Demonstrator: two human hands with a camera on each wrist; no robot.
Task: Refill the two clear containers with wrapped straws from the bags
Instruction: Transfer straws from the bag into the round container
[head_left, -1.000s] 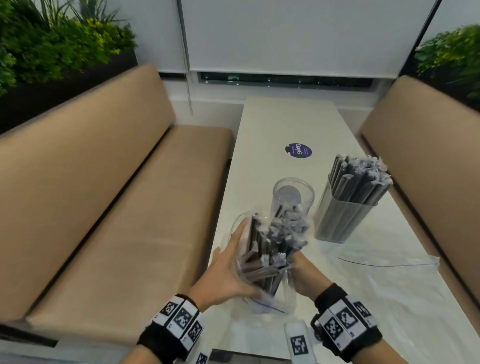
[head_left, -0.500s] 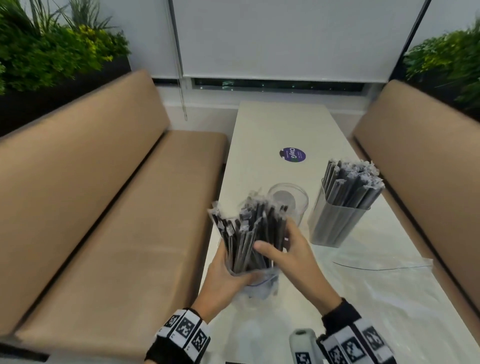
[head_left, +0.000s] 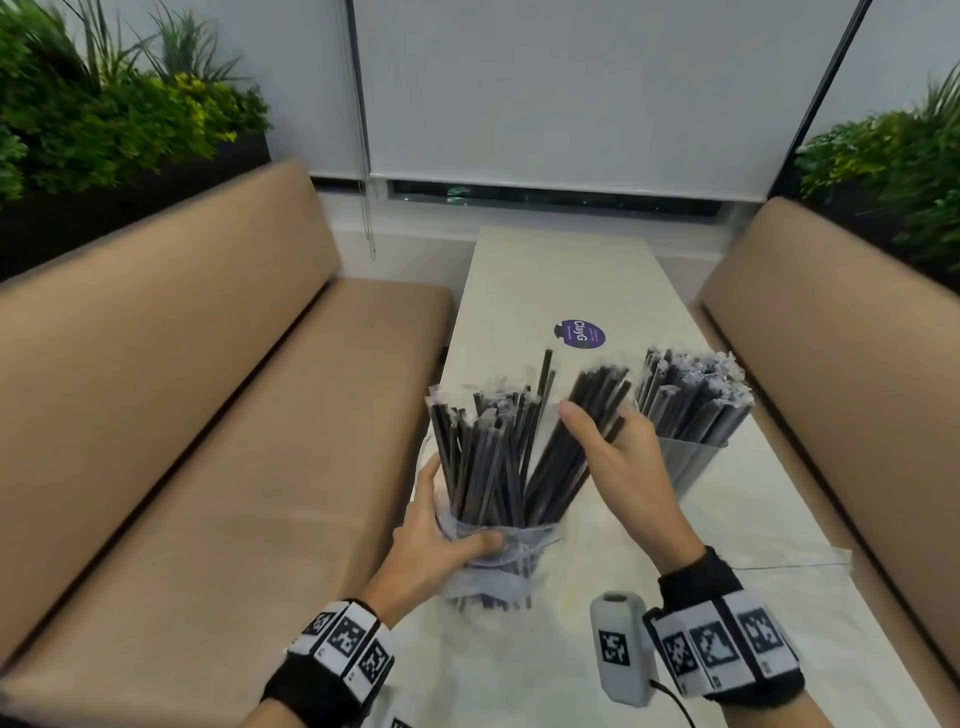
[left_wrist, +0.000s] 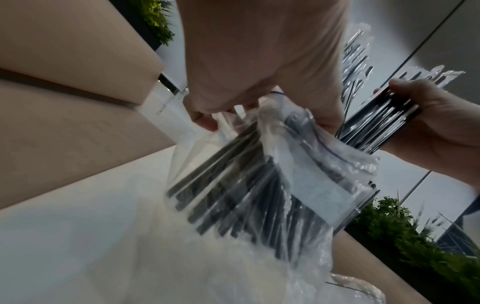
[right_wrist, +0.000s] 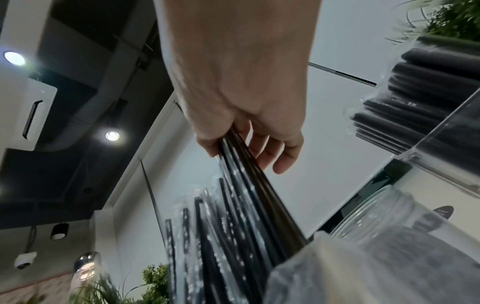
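the long pale bench (head_left: 545, 270) runs away between two tan padded seats (head_left: 156, 395), and everything here is placed against it. on its right side, past the middle, stands a clear square container (head_left: 691, 462) packed upright with wrapped black straws. nearer, over the bench's left edge, a clear plastic bag (head_left: 498, 561) of wrapped straws (head_left: 483, 457) is held upright, the straws fanning out of its open top. the left hand (head_left: 431, 551) wraps fingers and thumb round the bag's crumpled lower half. the right hand (head_left: 618, 457), just right of the bag and above the bench, pinches a small bunch of straws (head_left: 582, 431) between thumb and curled fingers, their lower ends in the bag. a round purple sticker (head_left: 581, 334) lies further along the bench.
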